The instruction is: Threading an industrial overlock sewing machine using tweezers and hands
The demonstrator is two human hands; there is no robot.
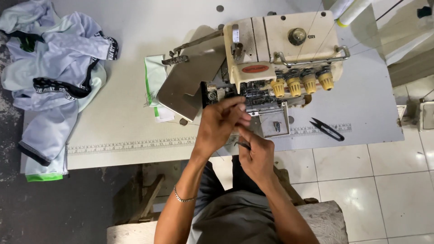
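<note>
Cream-coloured metal overlock sewing machine (280, 49) is reached by the left hand (221, 124), fingers pinched at its needle area; the right hand (255, 153) is closed on thin dark tweezers (242, 145). Fingertips could be pricked, or thread missed, so close to the mechanism

White work table (113, 131) over pale tiled floor (384, 180) (glossy).
</note>
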